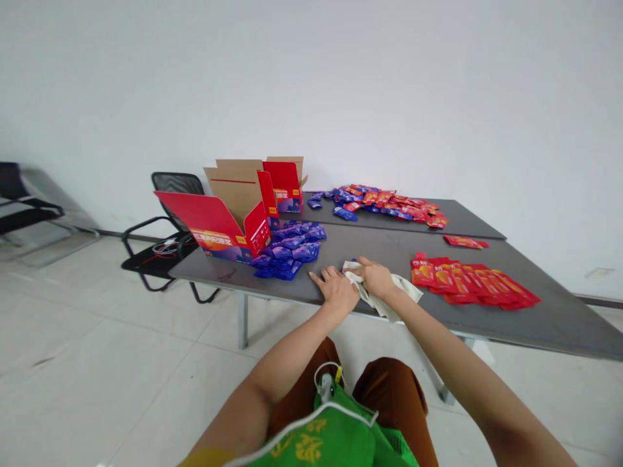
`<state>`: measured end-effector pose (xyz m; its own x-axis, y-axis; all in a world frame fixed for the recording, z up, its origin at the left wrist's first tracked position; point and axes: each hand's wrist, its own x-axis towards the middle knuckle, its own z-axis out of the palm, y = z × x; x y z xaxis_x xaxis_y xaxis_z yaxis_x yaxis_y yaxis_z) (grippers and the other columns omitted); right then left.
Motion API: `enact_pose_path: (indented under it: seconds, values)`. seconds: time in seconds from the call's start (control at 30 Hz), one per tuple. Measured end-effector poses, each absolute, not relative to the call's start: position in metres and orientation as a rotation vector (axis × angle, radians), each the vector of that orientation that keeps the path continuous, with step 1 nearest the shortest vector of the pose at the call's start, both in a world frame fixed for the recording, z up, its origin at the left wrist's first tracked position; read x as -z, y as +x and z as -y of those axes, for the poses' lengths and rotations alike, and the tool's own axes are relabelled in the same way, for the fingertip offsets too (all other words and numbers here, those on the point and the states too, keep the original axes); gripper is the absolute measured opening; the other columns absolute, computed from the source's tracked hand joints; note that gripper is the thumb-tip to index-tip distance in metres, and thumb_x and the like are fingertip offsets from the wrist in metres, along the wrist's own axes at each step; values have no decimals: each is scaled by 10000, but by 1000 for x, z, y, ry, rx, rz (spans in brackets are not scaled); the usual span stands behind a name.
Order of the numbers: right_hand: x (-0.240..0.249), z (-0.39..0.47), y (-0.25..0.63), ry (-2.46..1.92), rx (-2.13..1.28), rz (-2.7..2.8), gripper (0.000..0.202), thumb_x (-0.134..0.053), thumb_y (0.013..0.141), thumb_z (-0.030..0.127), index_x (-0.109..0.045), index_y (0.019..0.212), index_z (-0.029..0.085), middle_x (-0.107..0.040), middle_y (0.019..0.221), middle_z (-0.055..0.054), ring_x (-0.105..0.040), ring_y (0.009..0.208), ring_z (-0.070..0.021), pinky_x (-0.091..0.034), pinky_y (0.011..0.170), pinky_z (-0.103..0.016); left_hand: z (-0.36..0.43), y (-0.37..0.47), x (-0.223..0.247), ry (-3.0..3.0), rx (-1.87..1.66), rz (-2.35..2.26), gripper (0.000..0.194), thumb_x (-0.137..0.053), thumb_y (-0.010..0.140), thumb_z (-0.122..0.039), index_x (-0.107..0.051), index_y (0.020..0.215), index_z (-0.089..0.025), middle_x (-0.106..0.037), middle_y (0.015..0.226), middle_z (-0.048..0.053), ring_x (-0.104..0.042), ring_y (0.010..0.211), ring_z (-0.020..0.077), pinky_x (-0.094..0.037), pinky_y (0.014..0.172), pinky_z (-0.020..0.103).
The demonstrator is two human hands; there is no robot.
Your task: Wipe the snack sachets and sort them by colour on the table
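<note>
Near the table's front edge, my left hand (339,290) rests with its fingers spread, touching the left end of a white cloth (392,299). Right beside it, my right hand (374,277) is closed on that cloth, which trails to the right and over the edge. A bit of blue shows by the cloth; what it belongs to is mostly hidden. Left of my hands lie rows of blue packets (291,250). Overlapping red packets (467,283) are laid out on the right, with a single red packet (465,242) behind them.
Open red cartons (219,227) stand on the left of the dark table (370,244), with another carton (286,188) behind. A mixed heap of red and blue packets (389,202) lies at the back by the wall. A black chair (160,250) is at the left.
</note>
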<state>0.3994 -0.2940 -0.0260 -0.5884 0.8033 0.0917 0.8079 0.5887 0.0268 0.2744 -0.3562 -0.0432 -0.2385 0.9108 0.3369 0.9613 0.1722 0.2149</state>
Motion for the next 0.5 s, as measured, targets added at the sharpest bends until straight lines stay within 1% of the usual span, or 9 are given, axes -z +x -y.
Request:
enact_pose_path:
  seconds: [0.1,0.17,0.23,0.3,0.37,0.43,0.5]
  values:
    - [30,296,404,-1503,96,2653,487,-411,902,186,-511,1354,339,-570,1204,-60,-568,1017,-180,-406,806,-214,361,275,50,-1802,602,2366,610,-487,811,-447,-534,1267,-45,-523,1233,238,-406,1186,365,-150,1059,617]
    - [33,290,409,-1684,143,2540,493,-382,912,176,-504,1358,347,-571,1187,-68,-578,990,-176,-413,788,-218,363,273,51,-1777,618,2401,564,-481,827,-472,-576,1186,-47,-548,1188,234,-428,1168,356,-202,1038,575]
    - [34,282,413,-1847,194,2420,511,-373,907,152,-499,1359,353,-567,1175,-78,-580,984,-177,-415,784,-227,365,270,50,-1817,639,2408,477,-470,848,-469,-614,1074,-74,-603,1101,206,-487,1117,330,-247,1009,524]
    - [35,276,417,-1928,220,2339,538,-382,889,120,-502,1351,368,-560,1167,-77,-577,989,-181,-416,779,-235,369,267,48,-1920,670,2390,413,-427,886,-446,-620,1010,-104,-657,981,164,-565,1017,292,-278,976,484]
    - [36,273,418,-1940,232,2295,553,-389,880,100,-512,1335,389,-554,1152,-69,-578,980,-183,-415,765,-241,373,260,42,-2033,692,2381,402,-330,937,-398,-626,967,-128,-686,881,129,-618,908,255,-309,939,450]
    - [38,273,418,-1932,235,2274,552,-393,882,97,-517,1327,397,-549,1133,-67,-579,967,-183,-411,753,-240,378,246,30,-2084,695,2401,449,-232,968,-343,-635,935,-148,-701,866,119,-641,874,237,-343,896,415]
    - [39,274,418,-1928,230,2261,555,-391,884,94,-511,1333,398,-541,1126,-69,-576,964,-183,-405,752,-239,381,223,9,-2045,687,2435,488,-181,976,-312,-641,931,-157,-707,909,126,-644,913,235,-369,865,390]
